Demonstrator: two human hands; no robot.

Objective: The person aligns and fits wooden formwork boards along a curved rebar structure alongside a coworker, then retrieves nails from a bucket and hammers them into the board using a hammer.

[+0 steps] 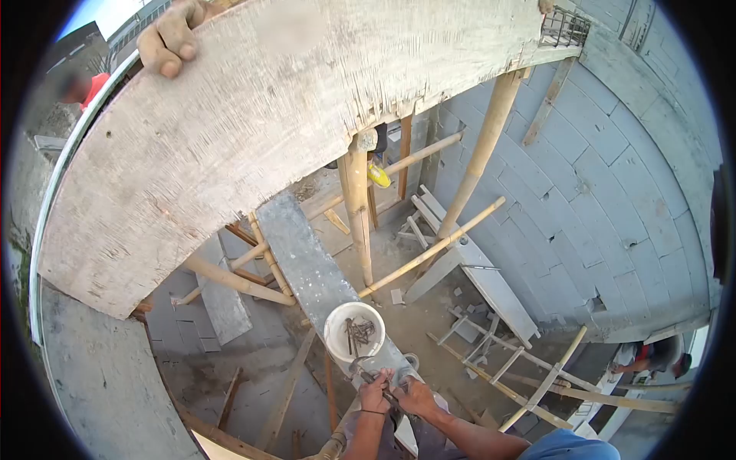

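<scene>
Low in the view, my left hand (376, 395) and my right hand (415, 396) are close together, both with curled fingers. Between them is a dark tool (392, 399), slanting down to the right; its exact kind is hard to make out. Just above my hands, a white bucket (330, 331) stands on a narrow grey plank (303, 245). Small dark metal pieces (359, 331) lie inside the bucket.
A large plywood sheet (230, 115) spans the top, with another person's hand (170, 37) on its edge. Bamboo poles (358, 207) rise from the floor below. A block wall (590, 192) curves along the right. Another person (655, 359) works at lower right.
</scene>
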